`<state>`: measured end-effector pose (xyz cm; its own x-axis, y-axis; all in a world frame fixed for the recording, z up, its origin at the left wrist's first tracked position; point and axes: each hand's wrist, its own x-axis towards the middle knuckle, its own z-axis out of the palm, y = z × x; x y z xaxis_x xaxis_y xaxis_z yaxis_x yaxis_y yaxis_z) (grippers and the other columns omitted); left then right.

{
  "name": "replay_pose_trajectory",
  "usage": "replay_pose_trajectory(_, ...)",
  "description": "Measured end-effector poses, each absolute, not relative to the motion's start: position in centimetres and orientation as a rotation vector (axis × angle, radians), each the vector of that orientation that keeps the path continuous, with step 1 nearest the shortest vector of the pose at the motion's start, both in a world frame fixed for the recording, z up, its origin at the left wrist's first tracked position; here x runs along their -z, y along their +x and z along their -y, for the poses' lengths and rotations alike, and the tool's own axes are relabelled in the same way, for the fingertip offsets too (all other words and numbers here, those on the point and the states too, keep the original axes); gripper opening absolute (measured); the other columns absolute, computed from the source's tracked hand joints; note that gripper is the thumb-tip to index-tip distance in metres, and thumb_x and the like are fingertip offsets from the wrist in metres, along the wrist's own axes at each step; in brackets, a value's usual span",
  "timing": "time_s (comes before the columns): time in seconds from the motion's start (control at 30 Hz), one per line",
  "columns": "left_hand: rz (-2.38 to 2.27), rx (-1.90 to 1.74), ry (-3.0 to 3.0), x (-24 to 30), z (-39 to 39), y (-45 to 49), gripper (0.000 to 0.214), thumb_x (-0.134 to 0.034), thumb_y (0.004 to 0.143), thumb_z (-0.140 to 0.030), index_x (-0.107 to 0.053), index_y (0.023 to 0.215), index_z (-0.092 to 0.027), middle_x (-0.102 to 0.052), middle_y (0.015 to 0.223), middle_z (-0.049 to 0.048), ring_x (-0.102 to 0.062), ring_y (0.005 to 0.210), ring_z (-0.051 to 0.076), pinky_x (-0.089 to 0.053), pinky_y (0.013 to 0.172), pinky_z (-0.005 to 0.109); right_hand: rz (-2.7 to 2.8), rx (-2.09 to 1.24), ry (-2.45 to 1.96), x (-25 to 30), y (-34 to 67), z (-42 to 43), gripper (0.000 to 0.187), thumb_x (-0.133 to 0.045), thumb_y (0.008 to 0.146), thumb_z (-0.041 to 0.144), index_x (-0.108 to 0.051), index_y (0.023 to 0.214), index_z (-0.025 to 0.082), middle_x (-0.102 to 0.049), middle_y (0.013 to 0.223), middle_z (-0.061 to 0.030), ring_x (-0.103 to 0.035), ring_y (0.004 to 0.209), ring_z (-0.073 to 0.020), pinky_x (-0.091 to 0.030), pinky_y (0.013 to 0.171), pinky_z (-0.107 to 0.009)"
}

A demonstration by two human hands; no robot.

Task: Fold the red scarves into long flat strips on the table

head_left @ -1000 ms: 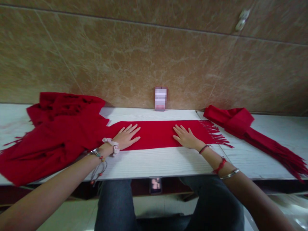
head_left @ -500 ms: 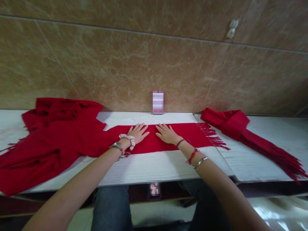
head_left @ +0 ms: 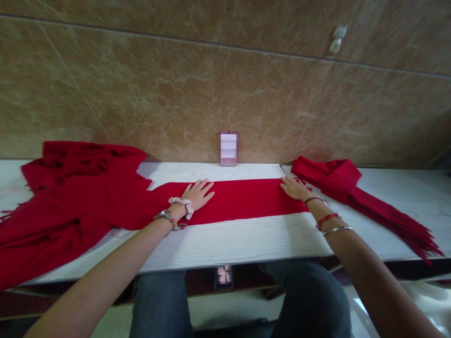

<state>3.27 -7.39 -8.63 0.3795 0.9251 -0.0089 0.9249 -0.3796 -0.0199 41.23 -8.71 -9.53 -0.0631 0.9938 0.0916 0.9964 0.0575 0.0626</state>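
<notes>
A red scarf [head_left: 246, 199] lies flat in a strip across the white table [head_left: 239, 239]. My left hand [head_left: 198, 193] rests flat on it near the middle, fingers stretched out, a pink scrunchie on the wrist. My right hand [head_left: 295, 188] lies flat on the scarf's right end, covering the fringe, fingers spread. The scarf's left part runs into a heap of red scarves [head_left: 66, 192] at the left.
A folded red scarf [head_left: 338, 180] with a long fringed tail lies at the right of the table. A small blurred card [head_left: 228, 148] stands against the brown tiled wall. My knees in jeans are under the table's front edge.
My right hand slid right along the scarf from the middle to its fringed end. My left hand stayed in place near the middle.
</notes>
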Motion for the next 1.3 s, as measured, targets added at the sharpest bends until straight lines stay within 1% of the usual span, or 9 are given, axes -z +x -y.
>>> replay_pose_trajectory(0.13, 1.734, -0.030, -2.586, 8.7, 7.4, 3.2, 0.054, -0.021, 0.090, -0.046, -0.026, 0.138, -0.022, -0.020, 0.146, 0.0042, -0.017, 0.133, 0.024, -0.018, 0.105, 0.045, 2.211, 0.218, -2.097, 9.4, 38.8, 8.3, 0.051, -0.027, 0.091, 0.032, -0.034, 0.133, 0.005, -0.032, 0.139, -0.0200, -0.028, 0.128, -0.0312, -0.028, 0.100, -0.050)
replay_pose_trajectory(0.3, 1.728, -0.026, -2.587, 8.7, 7.5, 3.2, 0.054, -0.021, 0.090, -0.045, -0.026, 0.138, -0.022, -0.019, 0.146, 0.0042, -0.016, 0.133, 0.023, -0.017, 0.105, 0.045, 2.398, 0.115, -1.754, 8.6, 32.9, 9.1, 0.054, -0.027, 0.091, 0.035, -0.029, 0.135, 0.005, -0.025, 0.143, -0.0173, -0.019, 0.132, -0.0269, -0.024, 0.103, -0.045)
replay_pose_trajectory(0.47, 1.744, -0.026, -2.591, 8.6, 7.5, 3.2, 0.055, -0.021, 0.090, -0.047, -0.026, 0.138, -0.022, -0.020, 0.146, 0.0042, -0.016, 0.133, 0.023, -0.017, 0.105, 0.045, 2.573, -0.010, -1.523, 8.8, 29.1, 10.0, 0.055, -0.025, 0.091, 0.039, -0.029, 0.136, 0.010, -0.027, 0.143, -0.0140, -0.021, 0.132, -0.0252, -0.024, 0.103, -0.046)
replay_pose_trajectory(0.63, 1.745, -0.024, -2.593, 8.6, 7.6, 3.2, 0.054, -0.021, 0.090, -0.046, -0.026, 0.138, -0.022, -0.020, 0.146, 0.0042, -0.016, 0.133, 0.023, -0.017, 0.105, 0.044, 2.589, 0.017, -1.632, 9.4, 31.3, 10.1, 0.053, -0.023, 0.091, 0.037, -0.030, 0.136, 0.011, -0.026, 0.143, -0.0128, -0.020, 0.132, -0.0227, -0.024, 0.103, -0.047)
replay_pose_trajectory(0.97, 1.733, -0.017, -2.594, 8.8, 7.5, 3.1, 0.054, -0.021, 0.090, -0.045, -0.027, 0.138, -0.022, -0.020, 0.146, 0.0044, -0.016, 0.133, 0.023, -0.017, 0.105, 0.045, 2.419, 0.198, -1.968, 10.2, 38.3, 10.0, 0.053, -0.024, 0.090, 0.032, -0.033, 0.134, 0.005, -0.030, 0.141, -0.0171, -0.023, 0.131, -0.0259, -0.029, 0.101, -0.046)
replay_pose_trajectory(1.07, 1.726, -0.002, -2.602, 8.7, 7.4, 3.1, 0.053, -0.022, 0.090, -0.045, -0.028, 0.138, -0.022, -0.020, 0.146, 0.0053, -0.016, 0.133, 0.024, -0.018, 0.104, 0.047, 2.397, 0.189, -2.000, 10.1, 38.5, 10.1, 0.052, -0.025, 0.089, 0.032, -0.033, 0.133, 0.005, -0.030, 0.141, -0.0170, -0.022, 0.131, -0.0265, -0.030, 0.100, -0.048)
replay_pose_trajectory(1.17, 1.654, 0.067, -2.607, 8.2, 7.7, 3.3, 0.051, -0.023, 0.090, -0.042, -0.032, 0.135, -0.021, -0.018, 0.146, 0.0061, -0.015, 0.134, 0.024, -0.018, 0.104, 0.049, 2.361, 0.239, -2.008, 9.4, 37.5, 10.2, 0.052, -0.027, 0.089, 0.031, -0.036, 0.131, 0.003, -0.031, 0.139, -0.0201, -0.023, 0.131, -0.0282, -0.027, 0.101, -0.047)
replay_pose_trajectory(1.23, 1.601, 0.124, -2.612, 7.8, 8.3, 3.6, 0.050, -0.023, 0.090, -0.041, -0.034, 0.134, -0.021, -0.017, 0.146, 0.0062, -0.014, 0.134, 0.024, -0.016, 0.105, 0.049, 2.358, 0.251, -1.936, 8.7, 35.9, 10.4, 0.052, -0.027, 0.089, 0.032, -0.036, 0.131, 0.002, -0.030, 0.140, -0.0209, -0.022, 0.131, -0.0287, -0.024, 0.103, -0.047)
replay_pose_trajectory(1.3, 1.593, 0.139, -2.634, 7.5, 9.0, 3.9, 0.051, -0.023, 0.090, -0.043, -0.033, 0.135, -0.022, -0.016, 0.147, 0.0057, -0.012, 0.134, 0.024, -0.016, 0.105, 0.049, 2.391, 0.197, -1.801, 8.0, 33.6, 10.8, 0.053, -0.027, 0.089, 0.035, -0.034, 0.133, 0.004, -0.028, 0.141, -0.0191, -0.020, 0.132, -0.0281, -0.023, 0.103, -0.047)
